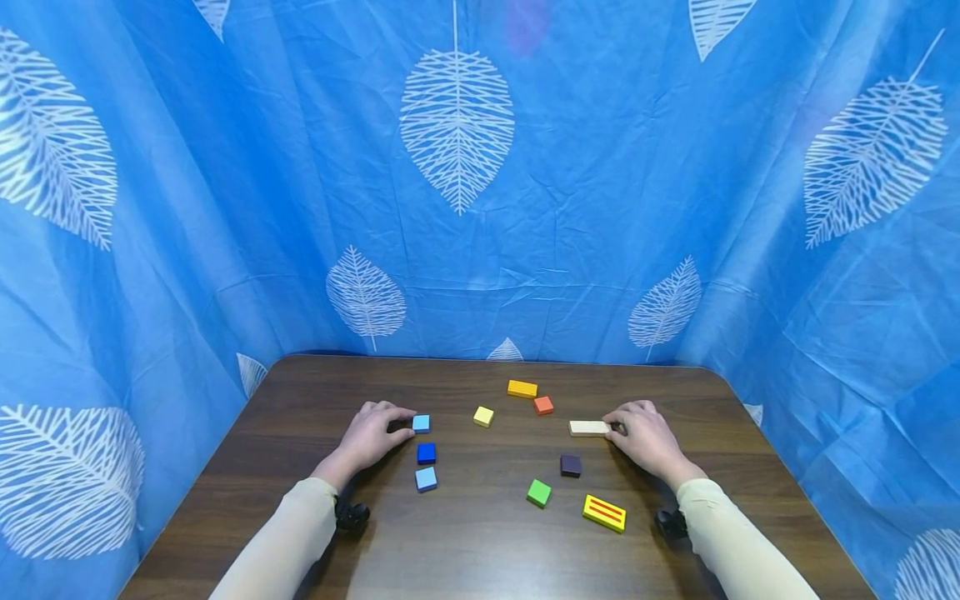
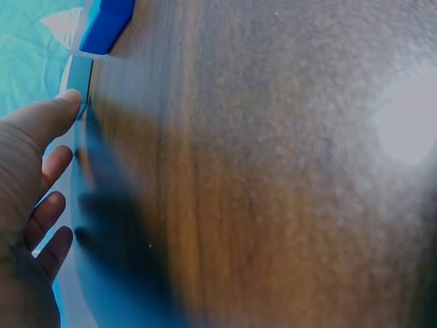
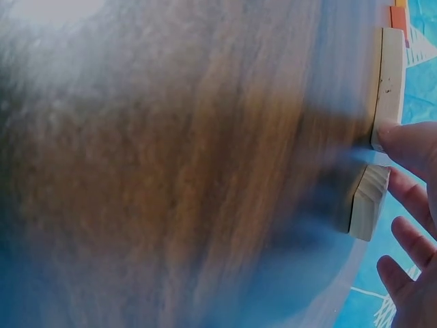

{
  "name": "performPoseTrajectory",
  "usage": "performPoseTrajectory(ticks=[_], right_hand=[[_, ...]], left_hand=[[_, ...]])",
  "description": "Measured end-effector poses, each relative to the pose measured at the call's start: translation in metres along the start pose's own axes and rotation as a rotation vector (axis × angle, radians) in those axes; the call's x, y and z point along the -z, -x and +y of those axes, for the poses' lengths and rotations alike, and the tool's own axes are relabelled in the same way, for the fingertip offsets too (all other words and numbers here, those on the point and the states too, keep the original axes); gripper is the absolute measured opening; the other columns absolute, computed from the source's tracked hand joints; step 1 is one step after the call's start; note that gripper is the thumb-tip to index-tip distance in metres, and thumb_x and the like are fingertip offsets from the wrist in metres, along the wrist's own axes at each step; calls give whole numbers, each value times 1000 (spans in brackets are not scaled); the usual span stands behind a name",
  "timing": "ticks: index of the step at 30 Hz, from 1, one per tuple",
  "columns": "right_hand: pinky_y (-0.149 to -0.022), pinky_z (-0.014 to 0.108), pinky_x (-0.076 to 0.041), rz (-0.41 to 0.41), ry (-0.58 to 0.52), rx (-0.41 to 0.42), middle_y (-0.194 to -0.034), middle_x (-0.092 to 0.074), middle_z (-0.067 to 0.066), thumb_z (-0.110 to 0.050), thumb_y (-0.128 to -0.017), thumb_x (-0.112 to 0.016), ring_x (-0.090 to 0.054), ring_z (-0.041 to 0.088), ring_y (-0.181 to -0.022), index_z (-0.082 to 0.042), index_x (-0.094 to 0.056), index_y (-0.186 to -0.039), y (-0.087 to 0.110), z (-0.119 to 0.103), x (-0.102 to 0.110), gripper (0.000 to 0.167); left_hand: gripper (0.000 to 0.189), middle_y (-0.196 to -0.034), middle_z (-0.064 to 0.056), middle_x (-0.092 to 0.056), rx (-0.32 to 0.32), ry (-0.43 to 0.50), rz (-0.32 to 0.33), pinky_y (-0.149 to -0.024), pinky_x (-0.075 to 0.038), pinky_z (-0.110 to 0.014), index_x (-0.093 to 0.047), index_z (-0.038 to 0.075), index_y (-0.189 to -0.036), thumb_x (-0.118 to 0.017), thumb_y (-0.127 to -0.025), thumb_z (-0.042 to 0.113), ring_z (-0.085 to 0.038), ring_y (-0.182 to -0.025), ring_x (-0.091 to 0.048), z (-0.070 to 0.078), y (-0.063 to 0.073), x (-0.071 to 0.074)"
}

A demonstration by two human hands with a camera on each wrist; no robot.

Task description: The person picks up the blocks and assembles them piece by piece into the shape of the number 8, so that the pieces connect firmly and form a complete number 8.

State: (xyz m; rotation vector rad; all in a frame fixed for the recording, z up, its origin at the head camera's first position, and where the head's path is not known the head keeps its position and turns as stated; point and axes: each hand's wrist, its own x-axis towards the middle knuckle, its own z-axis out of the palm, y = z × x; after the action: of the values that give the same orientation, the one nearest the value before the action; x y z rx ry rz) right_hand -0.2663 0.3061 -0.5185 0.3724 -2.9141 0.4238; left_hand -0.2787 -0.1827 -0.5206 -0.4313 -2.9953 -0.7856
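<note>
My left hand (image 1: 369, 435) pinches a light blue square block (image 1: 422, 423) by its left side, between thumb and index finger. In the left wrist view the thumb (image 2: 58, 113) lies against that block's edge, and the other fingers hang loosely below. Nearer to me are a dark blue block (image 1: 426, 453) and another light blue block (image 1: 426, 479). On the right, my right hand (image 1: 647, 435) pinches the right end of a long cream wooden block (image 1: 588, 428). A shorter wooden block (image 3: 369, 203) stands beside that end in the right wrist view, mostly hidden by the hand from above.
Between the hands lie a pale yellow block (image 1: 483, 417), an orange-yellow bar (image 1: 522, 388) and a red-orange block (image 1: 543, 405). Closer in are a dark purple block (image 1: 571, 466), a green block (image 1: 538, 493) and a yellow bar with red stripes (image 1: 604, 513). A blue leaf-print curtain (image 1: 457, 250) borders the table.
</note>
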Motion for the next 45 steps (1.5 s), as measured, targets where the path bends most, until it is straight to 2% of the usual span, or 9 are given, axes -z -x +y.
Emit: performPoseTrajectory(ticks=[10,18,32,39,45], right_hand=[[-95,62,-41,3,-21,22,-110,-70,9,-20,-90,-79,-52,39,-116,-11,-78,-105,1,-5,0,18],[-94,59,-42,1,-18,38,-103,-70,5,-23,-89,-81,-53,38,-114,-13,-78,-101,-1,-9,-3,17],[-92,56,-41,-57,-2,30,-99,-68,-1,-27,-88,-82,-55,31,-107,-17,-78,-99,-4,-23,-2,15],[-92,54,-41,-56,-21,41,-98,-68,-3,-29,-88,-82,-54,28,-105,-19,-79,-99,-8,-35,-4,15],[-94,53,-41,-61,-41,76,-98,-67,-6,-30,-87,-83,-54,26,-105,-22,-79,-99,-12,-55,-6,16]], left_hand=[[33,-121,-6,-66,0,7,19,-99,-42,-53,-74,19,-126,-75,-95,30,-30,-116,-52,0,-1,-1],[35,-120,-5,-66,6,9,10,-98,-42,-51,-73,21,-128,-75,-95,31,-28,-113,-52,0,-1,-1],[31,-118,-4,-66,13,-14,25,-99,-41,-52,-74,22,-125,-75,-95,31,-28,-112,-53,1,-2,-3],[31,-118,-4,-67,16,-14,24,-99,-42,-52,-74,21,-125,-75,-95,31,-28,-113,-53,1,-2,-4],[31,-120,-5,-67,23,-19,21,-99,-41,-52,-74,20,-125,-75,-95,30,-29,-114,-53,1,-4,-5]])
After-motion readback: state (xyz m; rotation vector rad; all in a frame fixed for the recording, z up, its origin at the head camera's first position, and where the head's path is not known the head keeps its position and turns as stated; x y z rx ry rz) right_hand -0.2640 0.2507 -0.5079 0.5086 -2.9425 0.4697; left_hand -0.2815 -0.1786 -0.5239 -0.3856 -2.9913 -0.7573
